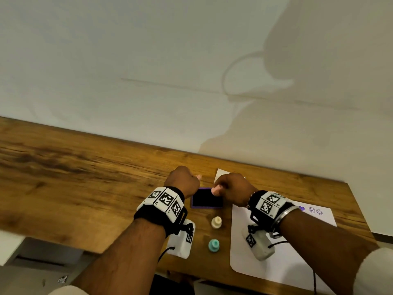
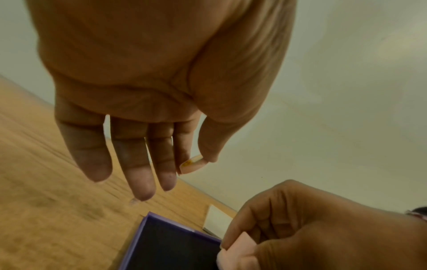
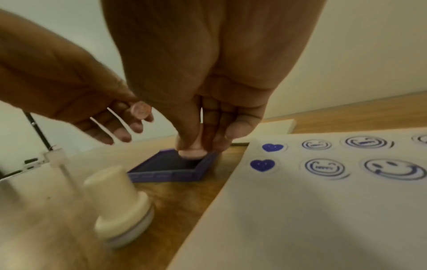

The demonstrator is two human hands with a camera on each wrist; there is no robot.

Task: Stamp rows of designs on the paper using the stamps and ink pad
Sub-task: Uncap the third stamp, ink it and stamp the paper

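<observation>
My right hand (image 1: 230, 188) grips a pink stamp (image 3: 191, 152) by its stem, base down on the far corner of the purple ink pad (image 3: 171, 169); contact is unclear. My left hand (image 1: 184, 180) hovers left of the pad and pinches a small pink stamp cap (image 2: 191, 164) between thumb and forefinger, the other fingers hanging straight. The white paper (image 3: 300, 210) lies right of the pad, with two rows of blue prints: hearts (image 3: 262, 165) and smiley faces (image 3: 324, 167).
A cream stamp (image 1: 216, 222) and a teal stamp (image 1: 213, 245) stand upright on the wooden table (image 1: 85, 188), nearer me than the pad. A flat white piece (image 1: 221, 174) lies behind the pad, by the wall.
</observation>
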